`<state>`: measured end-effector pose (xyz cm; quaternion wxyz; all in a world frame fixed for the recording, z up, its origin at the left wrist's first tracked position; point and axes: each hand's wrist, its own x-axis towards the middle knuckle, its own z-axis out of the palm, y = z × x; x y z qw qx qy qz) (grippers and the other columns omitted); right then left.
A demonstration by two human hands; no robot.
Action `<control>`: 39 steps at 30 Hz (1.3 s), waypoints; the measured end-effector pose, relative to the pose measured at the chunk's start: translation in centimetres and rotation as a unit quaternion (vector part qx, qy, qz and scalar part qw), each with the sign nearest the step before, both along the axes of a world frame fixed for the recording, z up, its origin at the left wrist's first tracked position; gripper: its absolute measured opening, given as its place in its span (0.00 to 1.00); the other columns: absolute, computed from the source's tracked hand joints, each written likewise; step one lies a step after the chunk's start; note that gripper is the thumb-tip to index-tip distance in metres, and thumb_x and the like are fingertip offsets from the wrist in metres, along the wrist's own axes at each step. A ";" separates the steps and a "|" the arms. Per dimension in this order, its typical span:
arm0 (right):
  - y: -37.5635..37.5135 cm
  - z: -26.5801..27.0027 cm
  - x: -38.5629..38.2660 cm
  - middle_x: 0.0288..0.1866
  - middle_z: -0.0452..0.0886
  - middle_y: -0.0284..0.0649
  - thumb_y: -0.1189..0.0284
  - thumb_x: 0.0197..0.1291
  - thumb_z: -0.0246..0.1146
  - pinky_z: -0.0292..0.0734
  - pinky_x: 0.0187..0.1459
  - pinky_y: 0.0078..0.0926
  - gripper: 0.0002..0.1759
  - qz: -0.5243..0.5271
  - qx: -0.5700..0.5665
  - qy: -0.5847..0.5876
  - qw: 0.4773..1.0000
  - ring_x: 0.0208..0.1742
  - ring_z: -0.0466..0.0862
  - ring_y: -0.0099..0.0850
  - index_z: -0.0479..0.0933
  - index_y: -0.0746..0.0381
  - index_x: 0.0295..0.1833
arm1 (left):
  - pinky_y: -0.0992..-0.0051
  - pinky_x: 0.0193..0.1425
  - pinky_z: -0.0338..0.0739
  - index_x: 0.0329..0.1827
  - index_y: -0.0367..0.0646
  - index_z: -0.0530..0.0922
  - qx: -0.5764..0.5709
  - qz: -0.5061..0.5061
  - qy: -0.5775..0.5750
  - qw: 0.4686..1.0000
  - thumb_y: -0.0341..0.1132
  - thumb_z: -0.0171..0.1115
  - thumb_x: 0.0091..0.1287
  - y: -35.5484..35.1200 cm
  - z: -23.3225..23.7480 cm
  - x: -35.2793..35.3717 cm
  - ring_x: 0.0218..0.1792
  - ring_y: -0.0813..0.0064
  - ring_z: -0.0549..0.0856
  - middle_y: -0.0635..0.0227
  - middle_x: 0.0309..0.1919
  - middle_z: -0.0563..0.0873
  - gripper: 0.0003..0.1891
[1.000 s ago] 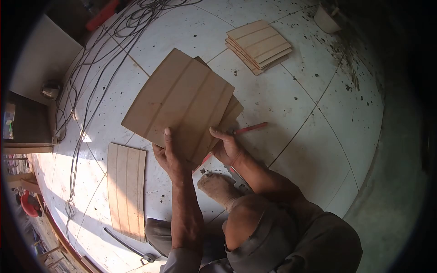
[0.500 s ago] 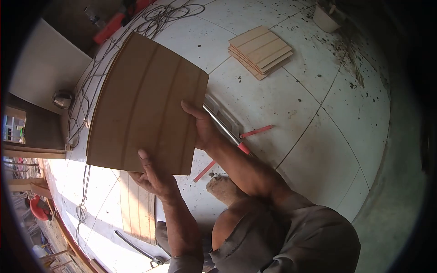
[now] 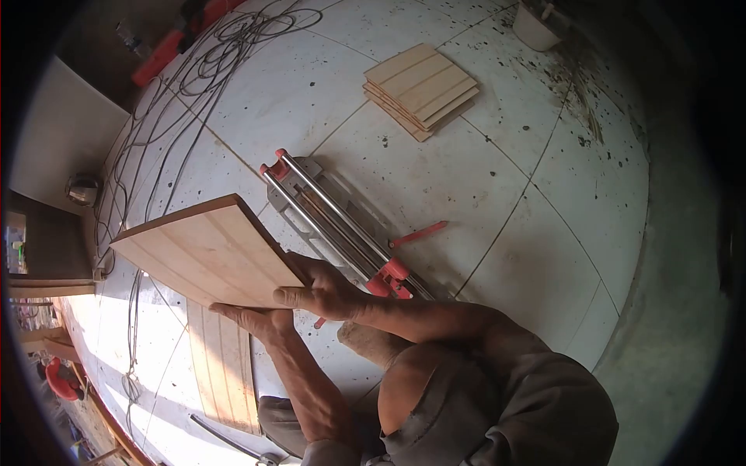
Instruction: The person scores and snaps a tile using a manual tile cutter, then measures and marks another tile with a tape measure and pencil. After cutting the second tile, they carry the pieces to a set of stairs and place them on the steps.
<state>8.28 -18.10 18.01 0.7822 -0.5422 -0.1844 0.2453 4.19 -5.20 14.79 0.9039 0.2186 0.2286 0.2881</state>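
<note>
Speckled white tiled floor (image 3: 482, 179) under bright sunlight, black cables (image 3: 194, 70) trailing toward a dark wall (image 3: 684, 233).

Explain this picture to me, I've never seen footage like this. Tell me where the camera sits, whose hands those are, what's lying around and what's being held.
There is no machine here: a person works with bare hands. The single camera sits on that person's head and looks down, and its wide lens bends the edges. The left hand supports a brown grooved tile from below, and the right hand grips its near edge; it is off the ground, roughly level. On the white tiled floor lie a manual tile cutter with red ends, a stack of similar tiles farther away, a lone tile beside the left arm, and loose cables at the far left.
</note>
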 end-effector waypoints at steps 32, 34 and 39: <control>-21.5 -11.9 32.2 0.60 0.74 0.48 0.65 0.59 0.61 0.76 0.55 0.45 0.31 -0.582 0.018 0.152 0.799 0.56 0.78 0.44 0.65 0.68 0.65 | 0.66 0.54 0.73 0.60 0.36 0.71 0.258 -0.034 0.503 0.824 0.54 0.54 0.68 13.1 -2.1 -7.2 0.49 0.67 0.81 0.58 0.50 0.81 0.29; -22.1 -12.3 33.2 0.61 0.74 0.47 0.62 0.60 0.61 0.75 0.55 0.45 0.32 -0.587 -0.046 0.163 0.792 0.56 0.78 0.43 0.64 0.67 0.66 | 0.69 0.48 0.76 0.52 0.39 0.75 0.264 -0.012 0.493 0.829 0.53 0.57 0.68 12.5 -2.3 -5.4 0.43 0.70 0.84 0.62 0.43 0.84 0.24; -24.2 -12.9 36.9 0.60 0.74 0.46 0.54 0.60 0.58 0.76 0.53 0.45 0.35 -0.570 -0.155 0.206 0.781 0.55 0.78 0.45 0.63 0.63 0.67 | 0.70 0.46 0.76 0.49 0.39 0.77 0.316 -0.036 0.462 0.828 0.53 0.55 0.69 11.2 -2.9 -3.1 0.41 0.71 0.84 0.62 0.40 0.84 0.23</control>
